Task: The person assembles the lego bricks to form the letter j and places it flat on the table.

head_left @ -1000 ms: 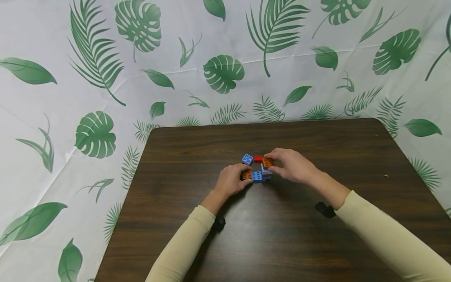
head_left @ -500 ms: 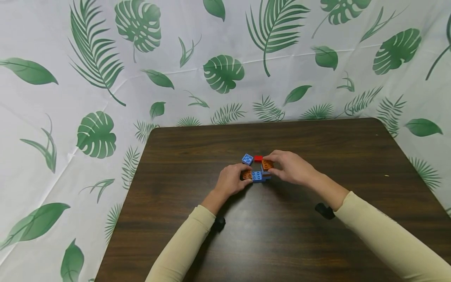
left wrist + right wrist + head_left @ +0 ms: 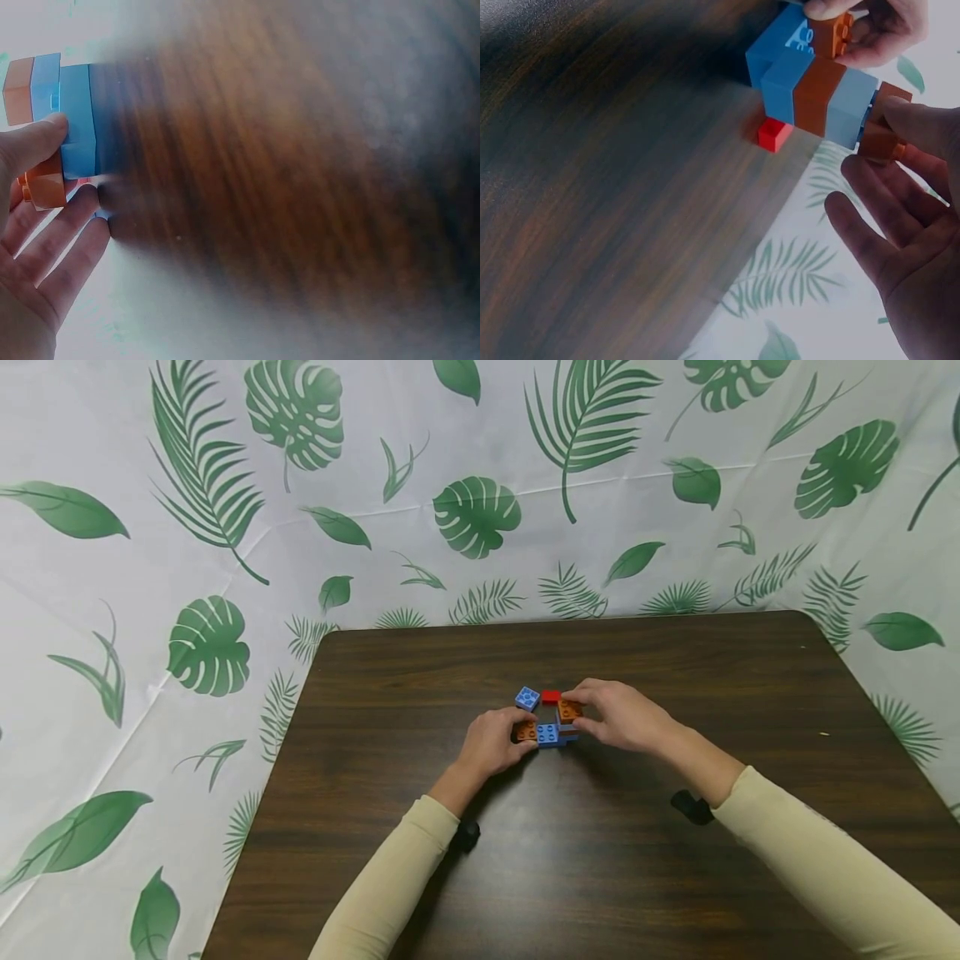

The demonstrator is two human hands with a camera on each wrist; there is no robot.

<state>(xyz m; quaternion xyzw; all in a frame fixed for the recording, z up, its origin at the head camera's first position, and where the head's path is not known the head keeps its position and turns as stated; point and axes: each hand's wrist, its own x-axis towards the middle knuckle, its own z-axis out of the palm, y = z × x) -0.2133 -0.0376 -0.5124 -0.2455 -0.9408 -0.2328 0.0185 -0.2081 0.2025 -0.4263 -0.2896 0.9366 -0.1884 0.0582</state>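
Observation:
My left hand (image 3: pixel 491 745) pinches an orange toy building brick (image 3: pixel 526 732) between thumb and fingers. That brick sits on a larger blue brick (image 3: pixel 548 735), whose bare studs show beside it. A stack rises at the blue brick's right end: blue, then a brown-orange brick (image 3: pixel 819 96), then a light blue brick (image 3: pixel 851 107). On top, my right hand (image 3: pixel 626 717) holds another orange brick (image 3: pixel 568 711) by thumb and fingers. In the right wrist view this top brick (image 3: pixel 880 133) is slightly tilted, with a narrow gap and blue studs visible beneath it.
Behind the build lie a loose red brick (image 3: pixel 551 697) and a loose blue brick (image 3: pixel 527 698) on the dark wood-grain table (image 3: pixel 420 677). A leaf-patterned white cloth (image 3: pixel 480 585) hangs beyond the table's far edge. Black wrist devices show under both forearms.
My right hand has brought the orange brick slightly down and toward me onto the stack, where it now lines up more closely. My left hand has stayed in place.

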